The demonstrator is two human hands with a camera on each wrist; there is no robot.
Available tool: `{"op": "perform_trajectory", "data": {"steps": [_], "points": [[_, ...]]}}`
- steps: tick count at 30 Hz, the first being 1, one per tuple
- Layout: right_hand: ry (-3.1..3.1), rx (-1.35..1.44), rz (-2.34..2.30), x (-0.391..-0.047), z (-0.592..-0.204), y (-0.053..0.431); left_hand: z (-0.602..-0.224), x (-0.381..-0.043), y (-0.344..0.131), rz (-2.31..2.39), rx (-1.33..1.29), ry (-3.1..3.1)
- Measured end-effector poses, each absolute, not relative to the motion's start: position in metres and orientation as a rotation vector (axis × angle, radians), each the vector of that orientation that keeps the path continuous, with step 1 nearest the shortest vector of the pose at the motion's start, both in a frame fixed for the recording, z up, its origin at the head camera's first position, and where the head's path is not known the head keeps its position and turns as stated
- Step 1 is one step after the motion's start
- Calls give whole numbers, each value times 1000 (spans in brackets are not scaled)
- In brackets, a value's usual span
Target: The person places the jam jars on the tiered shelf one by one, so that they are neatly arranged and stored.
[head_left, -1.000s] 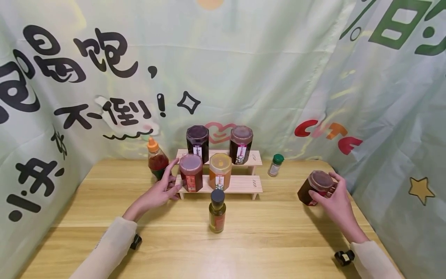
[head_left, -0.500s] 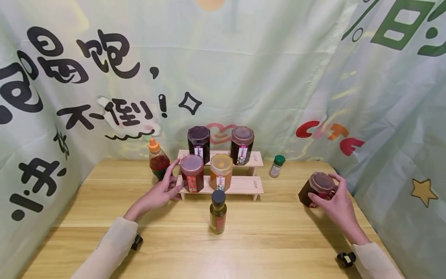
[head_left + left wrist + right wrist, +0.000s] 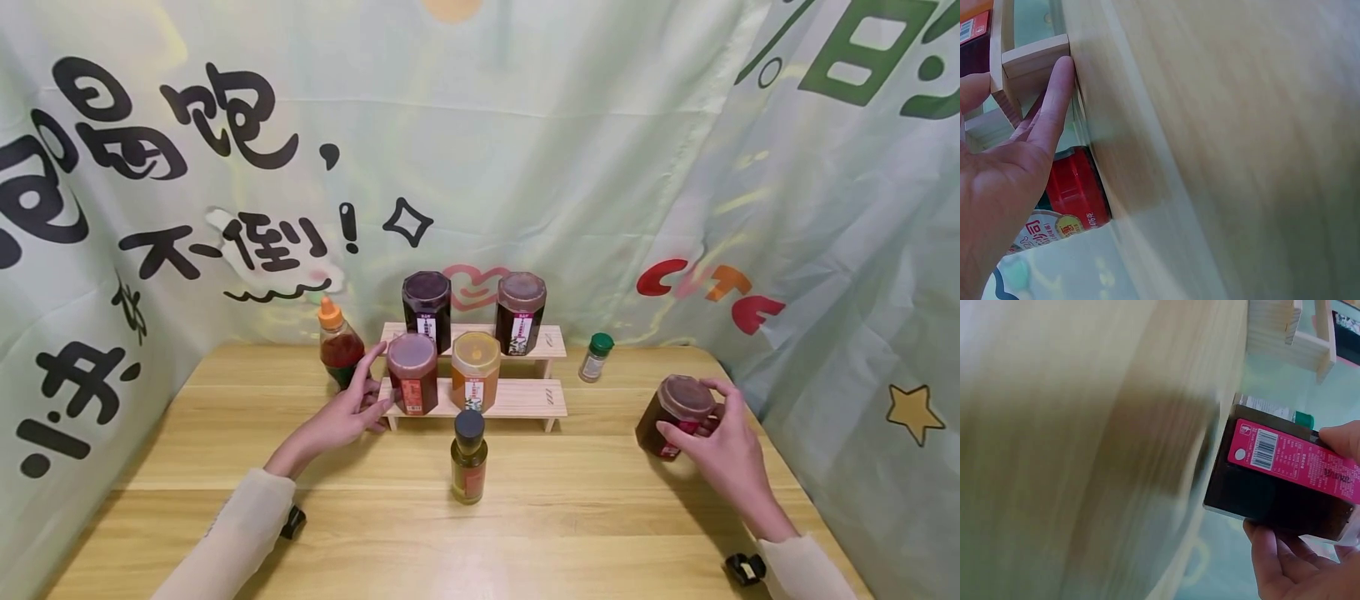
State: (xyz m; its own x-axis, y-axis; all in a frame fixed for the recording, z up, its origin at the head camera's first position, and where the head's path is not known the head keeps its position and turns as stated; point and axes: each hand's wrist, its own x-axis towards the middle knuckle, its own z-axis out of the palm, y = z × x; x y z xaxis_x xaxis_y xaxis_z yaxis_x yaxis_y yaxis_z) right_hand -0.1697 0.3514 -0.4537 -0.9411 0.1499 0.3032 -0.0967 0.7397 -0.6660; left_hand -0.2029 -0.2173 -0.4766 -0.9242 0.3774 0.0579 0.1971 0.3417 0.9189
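My right hand (image 3: 723, 450) grips a dark octagonal jar (image 3: 663, 421) at the right of the table, thumb on the near side. The jar leans, its pink label (image 3: 1285, 453) showing a barcode in the right wrist view; whether its base touches the table I cannot tell. My left hand (image 3: 345, 421) rests at the left end of a two-step wooden stand (image 3: 528, 393), its fingers fairly straight along the stand's end (image 3: 1035, 56). On the lower step are a red jar (image 3: 412, 373) and an amber jar (image 3: 476, 367). Two dark jars, one left (image 3: 427, 308) and one right (image 3: 521, 312), occupy the upper step.
A sauce squeeze bottle (image 3: 341, 346) with an orange cap stands behind my left hand. In front of the stand is a black-capped oil bottle (image 3: 468, 467). A green-capped shaker (image 3: 596, 360) stands right of the stand. Printed cloth (image 3: 585, 167) encloses the table (image 3: 360, 533).
My right hand has brought the dark jar slightly nearer and a little to the left. My left hand stays at the stand's end; the jars on the steps have not moved.
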Motion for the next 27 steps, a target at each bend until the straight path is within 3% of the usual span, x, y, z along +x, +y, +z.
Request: {"op": "perform_trajectory", "data": {"steps": [12,27], "points": [[-2519,113,1028,-155,-428,316,-478,-203,-218,1643,524,2428],[-2421,290,1063,-160,-412,265,-475,-202,-217,1648,528,2405]]}}
